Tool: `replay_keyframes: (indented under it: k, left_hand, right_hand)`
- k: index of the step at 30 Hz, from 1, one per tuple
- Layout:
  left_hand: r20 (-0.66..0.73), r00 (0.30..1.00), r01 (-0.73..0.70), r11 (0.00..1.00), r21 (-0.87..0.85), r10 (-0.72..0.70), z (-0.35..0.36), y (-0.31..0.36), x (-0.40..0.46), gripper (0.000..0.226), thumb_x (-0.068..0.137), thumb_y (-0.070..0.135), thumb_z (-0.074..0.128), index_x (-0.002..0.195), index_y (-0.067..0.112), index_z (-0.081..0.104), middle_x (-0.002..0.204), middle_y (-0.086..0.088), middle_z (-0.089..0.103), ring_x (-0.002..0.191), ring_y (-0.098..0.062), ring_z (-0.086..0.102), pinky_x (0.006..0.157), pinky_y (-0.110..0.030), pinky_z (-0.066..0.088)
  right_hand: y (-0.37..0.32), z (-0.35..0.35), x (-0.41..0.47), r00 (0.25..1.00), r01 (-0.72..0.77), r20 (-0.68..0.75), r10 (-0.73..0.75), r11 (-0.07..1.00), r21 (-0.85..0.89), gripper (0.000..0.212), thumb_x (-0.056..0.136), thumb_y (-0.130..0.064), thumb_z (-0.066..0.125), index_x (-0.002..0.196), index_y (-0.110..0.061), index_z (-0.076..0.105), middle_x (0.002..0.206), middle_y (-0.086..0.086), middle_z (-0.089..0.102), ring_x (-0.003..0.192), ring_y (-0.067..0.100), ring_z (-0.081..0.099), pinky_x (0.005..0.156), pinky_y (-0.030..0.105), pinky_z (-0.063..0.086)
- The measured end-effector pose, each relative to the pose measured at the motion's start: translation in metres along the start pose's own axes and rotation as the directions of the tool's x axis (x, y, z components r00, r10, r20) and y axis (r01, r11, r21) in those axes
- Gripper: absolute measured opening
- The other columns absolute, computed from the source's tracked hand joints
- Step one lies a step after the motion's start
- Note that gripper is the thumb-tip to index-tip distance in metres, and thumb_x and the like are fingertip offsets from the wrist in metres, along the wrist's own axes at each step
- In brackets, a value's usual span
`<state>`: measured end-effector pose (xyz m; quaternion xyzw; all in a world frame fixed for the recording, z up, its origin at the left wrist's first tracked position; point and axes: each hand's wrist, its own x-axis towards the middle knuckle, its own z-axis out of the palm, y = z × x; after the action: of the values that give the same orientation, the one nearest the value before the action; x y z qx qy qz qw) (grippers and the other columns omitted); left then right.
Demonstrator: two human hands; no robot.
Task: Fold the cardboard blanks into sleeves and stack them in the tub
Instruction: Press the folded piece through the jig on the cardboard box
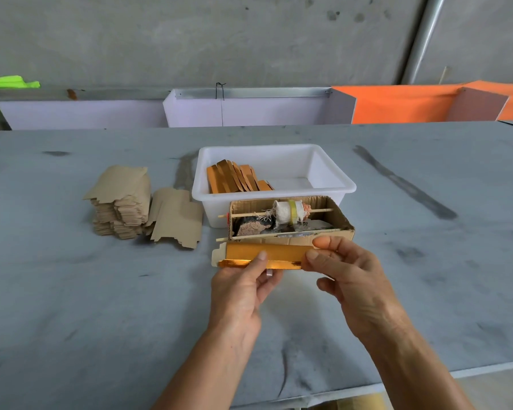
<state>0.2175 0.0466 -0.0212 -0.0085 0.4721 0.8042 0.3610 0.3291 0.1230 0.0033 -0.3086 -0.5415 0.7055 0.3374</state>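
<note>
Both my hands, left (243, 287) and right (342, 269), pinch one shiny orange-gold cardboard blank (264, 255), half folded, just before the white plastic tub (274, 176).

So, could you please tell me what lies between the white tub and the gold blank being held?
In the head view, an open cardboard box of odds and ends sits between the tub and the blank.

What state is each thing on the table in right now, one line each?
Gold blank: partly folded, held above the table.
Left hand: pinching the blank's near edge.
Right hand: gripping the blank's right end.
White tub: partly filled with folded sleeves.
Blank stack: flat, unfolded.
Cardboard box: open-topped.
</note>
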Motion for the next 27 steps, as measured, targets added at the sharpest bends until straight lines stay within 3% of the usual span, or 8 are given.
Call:
replay_keyframes:
  k: [6,10,17,22,27]
  left_hand:
    - [-0.014,0.999,0.052,0.998,0.018,-0.052,0.0,-0.004,-0.001,0.005,0.084,0.002,0.064,0.084,0.006,0.062,0.075,-0.014,0.07,0.064,-0.023,0.069,0.058,-0.03,0.059]
    - [-0.042,0.998,0.046,0.998,0.049,-0.044,0.001,-0.007,0.0,0.008,0.082,0.007,0.068,0.081,0.011,0.061,0.072,-0.007,0.071,0.064,-0.018,0.068,0.068,-0.03,0.051]
    - [-0.116,0.993,0.001,0.998,0.07,0.007,0.004,-0.009,-0.001,0.017,0.077,0.008,0.074,0.074,0.011,0.058,0.062,-0.005,0.068,0.062,-0.018,0.061,0.06,-0.026,0.041]
    - [-0.126,0.992,0.02,0.998,0.063,-0.012,0.005,-0.011,-0.003,0.015,0.076,0.008,0.074,0.073,0.011,0.06,0.07,-0.006,0.064,0.063,-0.017,0.057,0.061,-0.027,0.041]
    - [-0.11,0.993,0.055,0.997,0.056,-0.049,0.003,-0.011,-0.002,0.014,0.076,0.011,0.075,0.079,0.014,0.062,0.087,-0.007,0.068,0.082,-0.02,0.062,0.07,-0.029,0.042]
  right_hand:
    - [0.015,0.001,-0.008,0.994,-0.066,-0.091,0.059,0.994,-0.082,0.011,0.083,-0.005,0.066,0.075,-0.013,0.067,0.063,0.001,0.068,0.059,0.007,0.063,0.056,0.023,0.039]
    - [0.025,0.01,-0.015,0.994,-0.066,-0.093,0.054,0.989,-0.132,0.011,0.083,-0.007,0.068,0.073,-0.012,0.07,0.059,0.001,0.066,0.054,0.004,0.057,0.046,0.014,0.04]
    - [0.032,0.025,-0.017,0.994,-0.1,-0.051,0.096,0.99,-0.099,0.007,0.075,-0.01,0.076,0.072,-0.016,0.074,0.058,-0.003,0.065,0.049,0.001,0.053,0.043,0.009,0.039]
    - [0.033,0.029,-0.016,0.996,-0.087,-0.034,0.084,0.992,-0.089,0.015,0.075,-0.003,0.074,0.068,-0.015,0.074,0.059,-0.003,0.068,0.049,-0.001,0.053,0.044,0.009,0.039]
    - [0.035,0.03,-0.013,0.995,-0.085,-0.06,0.08,0.993,-0.08,0.015,0.077,-0.003,0.073,0.067,-0.014,0.073,0.059,-0.003,0.068,0.049,-0.001,0.054,0.044,0.009,0.04]
